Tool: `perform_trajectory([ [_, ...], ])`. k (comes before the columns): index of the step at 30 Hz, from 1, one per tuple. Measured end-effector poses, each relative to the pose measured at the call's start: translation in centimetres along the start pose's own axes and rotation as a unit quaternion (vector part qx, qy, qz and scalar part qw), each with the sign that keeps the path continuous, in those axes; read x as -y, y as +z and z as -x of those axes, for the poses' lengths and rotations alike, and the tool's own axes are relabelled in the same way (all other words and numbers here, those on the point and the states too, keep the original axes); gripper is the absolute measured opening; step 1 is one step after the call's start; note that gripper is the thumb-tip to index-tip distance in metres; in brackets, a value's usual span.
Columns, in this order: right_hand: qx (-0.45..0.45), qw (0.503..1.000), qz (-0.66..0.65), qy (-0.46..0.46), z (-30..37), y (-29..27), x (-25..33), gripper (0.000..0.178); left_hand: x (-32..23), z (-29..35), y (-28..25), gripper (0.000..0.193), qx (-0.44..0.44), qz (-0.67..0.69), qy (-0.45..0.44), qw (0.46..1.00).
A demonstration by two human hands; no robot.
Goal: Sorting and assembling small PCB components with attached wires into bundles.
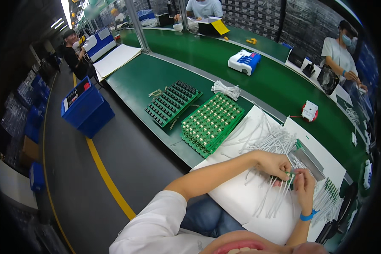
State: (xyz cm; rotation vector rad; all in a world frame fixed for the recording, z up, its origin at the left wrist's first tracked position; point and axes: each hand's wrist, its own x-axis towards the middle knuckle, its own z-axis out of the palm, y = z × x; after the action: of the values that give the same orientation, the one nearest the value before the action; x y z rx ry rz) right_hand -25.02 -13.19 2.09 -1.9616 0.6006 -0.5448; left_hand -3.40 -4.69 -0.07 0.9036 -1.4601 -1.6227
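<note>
My left hand is closed, its fingertips pinching a small green circuit board with white cables trailing from it toward me. My right hand, with a blue band on its wrist, is closed at the board's other side, thumb and finger pressed together there. Exactly what sits between the right fingertips is too small to make out. Just beyond my hands lies a loose heap of white cables. A grey metal bar runs beside them. More white cables with green ends lie to the right of my right wrist.
White sheets cover the bench under my hands. To the left are stacked green circuit boards, a panel of black parts and bundled white cables. A green conveyor carries white-and-blue devices. Blue crates stand on the floor.
</note>
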Motion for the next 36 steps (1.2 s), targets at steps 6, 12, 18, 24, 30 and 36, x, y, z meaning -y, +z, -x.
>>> perform_trajectory([
  [6, 0.066, 0.996, 0.059, 0.012, 0.4, 0.2, -1.0, 0.036, -0.6, 0.7, -0.1, 0.021, -0.044, -0.057, -0.007, 0.997],
  [12, 0.064, 0.997, 0.019, 0.039, -0.3, 1.5, -0.7, 0.032, -0.2, 0.2, -0.6, 0.023, -0.038, -0.104, 0.011, 0.994],
  [18, 0.065, 0.995, -0.027, 0.068, 0.2, 1.4, -1.2, 0.035, 0.1, 0.0, 0.2, 0.022, -0.047, -0.093, 0.02, 0.994],
  [24, 0.085, 0.993, -0.027, 0.078, -0.1, 1.3, -1.4, 0.045, 0.2, 0.2, 0.0, 0.022, -0.069, -0.104, 0.035, 0.992],
  [30, 0.095, 0.991, -0.045, 0.077, 0.5, 0.8, -2.0, 0.045, -0.5, 0.2, 0.4, 0.019, -0.069, -0.123, 0.035, 0.989],
  [36, 0.089, 0.99, -0.075, 0.074, 0.6, 0.9, -2.3, 0.042, 0.4, -0.1, 0.4, 0.019, -0.056, -0.081, 0.074, 0.992],
])
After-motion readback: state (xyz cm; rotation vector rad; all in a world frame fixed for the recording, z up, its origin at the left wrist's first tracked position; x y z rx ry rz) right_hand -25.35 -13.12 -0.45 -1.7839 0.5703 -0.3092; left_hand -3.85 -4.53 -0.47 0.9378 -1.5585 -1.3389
